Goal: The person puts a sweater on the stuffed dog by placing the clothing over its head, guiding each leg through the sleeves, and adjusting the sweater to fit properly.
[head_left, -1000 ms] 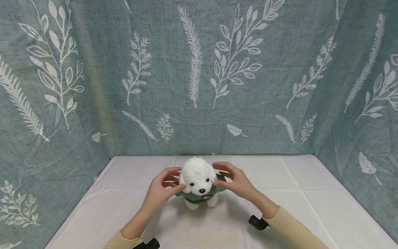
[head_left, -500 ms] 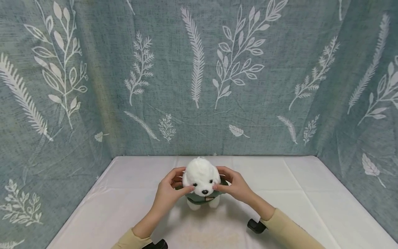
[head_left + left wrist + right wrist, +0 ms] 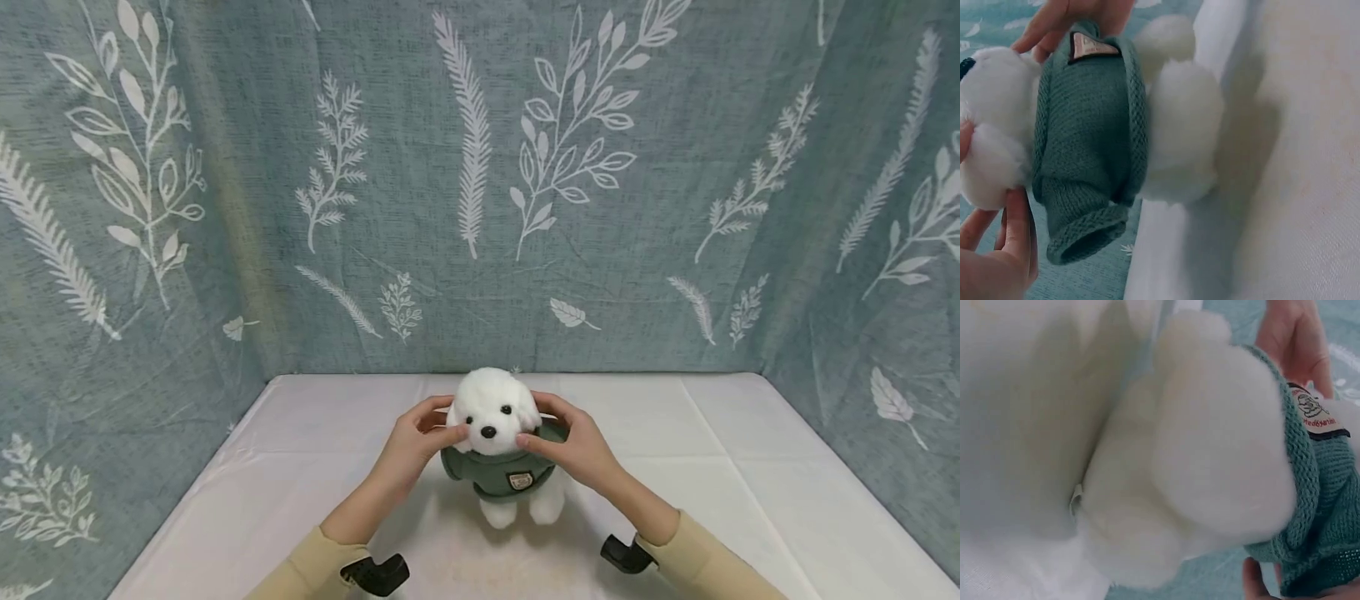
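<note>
Behind and on both sides, a grey-green curtain printed with white leaves and fern sprays, hanging down to the table edge. Below it, a white tablecloth, creased in lines and covering the whole table.

At the middle of the cloth, held upright between two hands, a white plush dog facing the head camera: fluffy round head, black eyes and nose, white legs hanging low toward the cloth; whether the feet touch it cannot be told. On its body, a green knitted sweater with a small badge on the chest and an empty sleeve opening, plain in the left wrist view.

On the dog's left flank, the left hand, fingers curled round the side of the head and neck, thumb at the cheek. On the other flank, the right hand, gripping likewise, fingers wrapped behind the head and over the sweater's shoulder. Beige sleeves on both forearms, with a black wrist mount under each.
</note>
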